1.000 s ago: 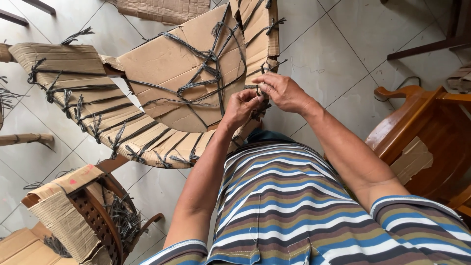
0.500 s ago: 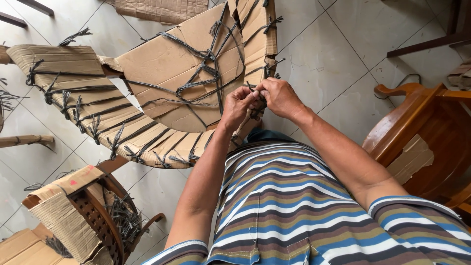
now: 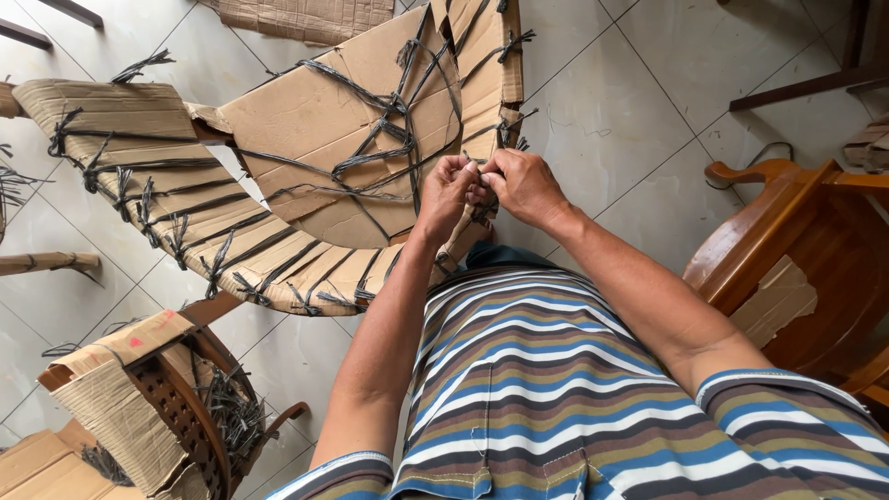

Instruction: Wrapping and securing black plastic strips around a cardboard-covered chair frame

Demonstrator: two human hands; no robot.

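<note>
The dark string (image 3: pixel 485 206) sits at the right edge of the cardboard-wrapped chair (image 3: pixel 315 139), centre frame. Left hand (image 3: pixel 446 190) and right hand (image 3: pixel 523 183) pinch it together, fingertips touching. Bare tiled floor (image 3: pixel 611 120) lies open to the right.

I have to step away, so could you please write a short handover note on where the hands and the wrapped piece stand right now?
Left hand and right hand meet, fingertips pinching dark string at the near edge of the cardboard-wrapped curved furniture piece.
The piece lies on the tiled floor in front of the person.
Done: cardboard covers it, with many string ties across the panels.
Left: the tie between the fingers looks unfinished; whether others remain cannot be told.
A bare wooden chair stands on the right.
</note>
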